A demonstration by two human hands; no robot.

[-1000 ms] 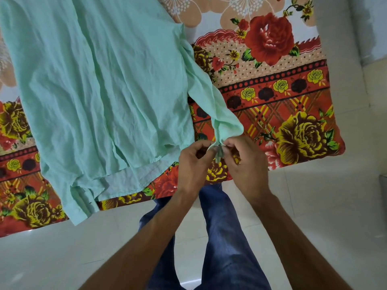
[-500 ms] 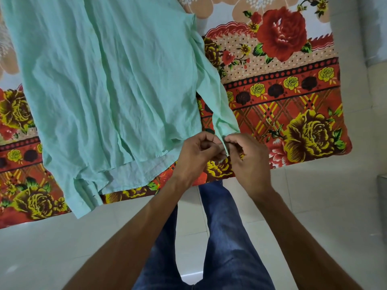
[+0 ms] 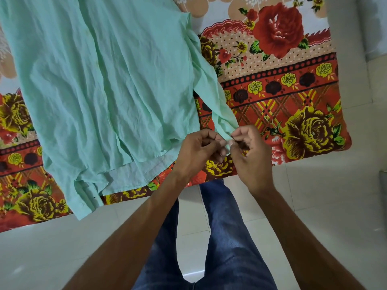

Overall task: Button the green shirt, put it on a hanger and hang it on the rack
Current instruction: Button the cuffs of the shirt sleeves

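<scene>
Shirt: the green shirt (image 3: pixel 100 84) is spread flat and wrinkled on a flowered bedsheet (image 3: pixel 293 101), its hem toward the near edge of the bed and partly hanging over it
Sleeve: one long sleeve (image 3: pixel 211 91) is laid along the shirt's right side, running down to the cuff (image 3: pixel 227 136) near the bed's edge
Left hand: the left hand (image 3: pixel 199 151) is seen at the cuff, its fingers curled in and pinched narrowly on the cuff's fabric from the left
Right hand: the right hand (image 3: pixel 249 151) is seen just beside the left one, thumb and forefinger closed tightly on the cuff's edge from the right; the other fingers are folded into the palm
Contact: the two hands are nearly touching, with only a small fold of green cloth shown between the fingertips; whether a button is held cannot be told
Placket: the overlapped front edges are seen at the lower left of the shirt, where the cloth is bunched over the bed's edge
Bedsheet: red, yellow and dark roses are printed on an orange and cream ground
Legs: blue jeans (image 3: pixel 219 237) are seen below the hands, over a pale tiled floor (image 3: pixel 324 195)
</scene>
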